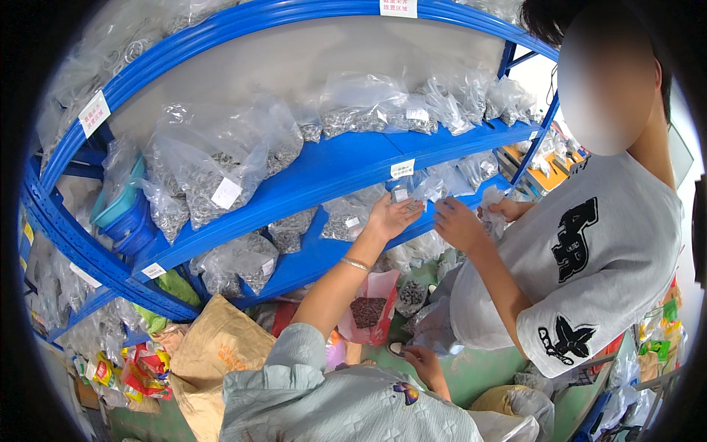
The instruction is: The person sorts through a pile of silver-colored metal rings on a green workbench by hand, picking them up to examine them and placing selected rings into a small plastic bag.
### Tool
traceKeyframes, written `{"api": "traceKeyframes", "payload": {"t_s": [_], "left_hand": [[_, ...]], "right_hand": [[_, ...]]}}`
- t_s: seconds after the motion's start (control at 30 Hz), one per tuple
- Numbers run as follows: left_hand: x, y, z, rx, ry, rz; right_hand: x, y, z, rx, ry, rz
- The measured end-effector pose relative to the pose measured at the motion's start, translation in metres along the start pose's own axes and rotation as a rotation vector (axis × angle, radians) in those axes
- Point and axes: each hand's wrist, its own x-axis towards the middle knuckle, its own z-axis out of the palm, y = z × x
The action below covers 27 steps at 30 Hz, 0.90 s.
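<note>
My left hand (395,215) reaches out palm up in front of the blue shelving, a bracelet on its wrist. Small silvery metal pieces (411,206) lie on its fingers; their exact shape is hard to make out. Close to my fingertips is a co-worker's hand (457,224), apart from mine. The co-worker's other hand (507,209) holds a clear plastic bag (492,215). My right hand (426,366) hangs low near my body, fingers loosely bent, with nothing visible in it. Just behind my left hand, a labelled bag (401,193) sits on the lower shelf.
Clear bags of metal rings (221,182) line the blue shelf (331,166). Blue plastic bins (130,224) stand at its left end. On the floor are a brown paper sack (221,348) and a red-and-white bag of dark pieces (369,312). The co-worker (596,237) stands close on the right.
</note>
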Motion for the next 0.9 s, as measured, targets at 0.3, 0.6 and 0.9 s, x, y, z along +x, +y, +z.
{"api": "traceKeyframes", "payload": {"t_s": [0.3, 0.6, 0.9], "left_hand": [[0.007, 0.004, -0.027, 0.157, -0.074, -0.06], [0.0, -0.001, -0.027, 0.064, -0.161, -0.072], [-0.032, -0.055, -0.092, -0.065, 0.068, 0.031]], "right_hand": [[0.004, 0.009, 0.002, 0.02, -0.046, -0.001], [0.005, 0.006, 0.003, -0.003, -0.071, -0.012], [0.006, 0.021, 0.006, 0.0, -0.1, 0.005]]}}
